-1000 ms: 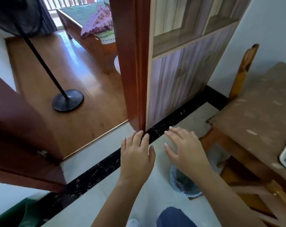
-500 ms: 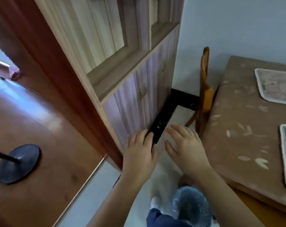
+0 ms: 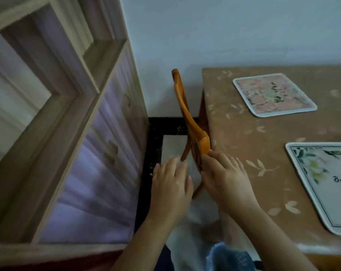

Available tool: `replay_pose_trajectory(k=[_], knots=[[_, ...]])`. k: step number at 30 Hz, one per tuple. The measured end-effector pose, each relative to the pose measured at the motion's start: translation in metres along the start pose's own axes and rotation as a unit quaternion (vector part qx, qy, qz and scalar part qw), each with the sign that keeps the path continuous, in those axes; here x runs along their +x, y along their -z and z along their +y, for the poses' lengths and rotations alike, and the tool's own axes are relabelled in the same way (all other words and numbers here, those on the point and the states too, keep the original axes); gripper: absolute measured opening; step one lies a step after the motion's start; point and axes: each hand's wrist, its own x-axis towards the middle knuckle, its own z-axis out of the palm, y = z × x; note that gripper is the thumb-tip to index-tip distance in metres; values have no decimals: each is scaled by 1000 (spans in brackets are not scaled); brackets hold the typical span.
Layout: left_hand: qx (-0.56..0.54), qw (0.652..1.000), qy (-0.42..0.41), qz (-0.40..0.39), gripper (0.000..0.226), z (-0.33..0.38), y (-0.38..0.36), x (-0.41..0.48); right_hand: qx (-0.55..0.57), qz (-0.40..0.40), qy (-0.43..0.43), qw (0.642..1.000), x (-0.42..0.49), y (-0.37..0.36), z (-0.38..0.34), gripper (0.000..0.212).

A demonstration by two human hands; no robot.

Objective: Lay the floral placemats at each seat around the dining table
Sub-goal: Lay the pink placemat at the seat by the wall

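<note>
A pink floral placemat (image 3: 273, 94) lies flat at the far left part of the brown dining table (image 3: 249, 137). A white placemat (image 3: 326, 182) with green leaves and script lies nearer, cut off by the right edge. My left hand (image 3: 170, 186) hovers over the floor with fingers spread and empty. Beside it, my right hand (image 3: 224, 177) is open over the table's left edge, its fingertips close to the orange wooden chair back (image 3: 189, 122). Neither hand holds a placemat.
A tall wood-and-lilac cabinet (image 3: 87, 153) fills the left side, leaving a narrow strip of tiled floor (image 3: 173, 145) between it and the table. The chair stands tucked against the table's left side. A blue mesh basket (image 3: 230, 257) sits on the floor below my arms.
My view has swung right from the doorway and fan to the table; both placemats are now in sight. My hands stay open and empty, now near the chair back.
</note>
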Motion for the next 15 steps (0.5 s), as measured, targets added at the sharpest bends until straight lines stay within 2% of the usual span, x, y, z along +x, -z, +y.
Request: replay_pose_trajectory(k=[4,8,15], knots=[[-13,997,-72,19,37,-33,-13,64,-18,42,-69,997,53,-1,2,38],[-31,993,-116,21,37,-73,-17,130,-38,44,-127,990,111,-4,-4,42],[-75,981,-175,-32,35,-104,-36,231,-62,98,-215,970,176,-10,-11,43]])
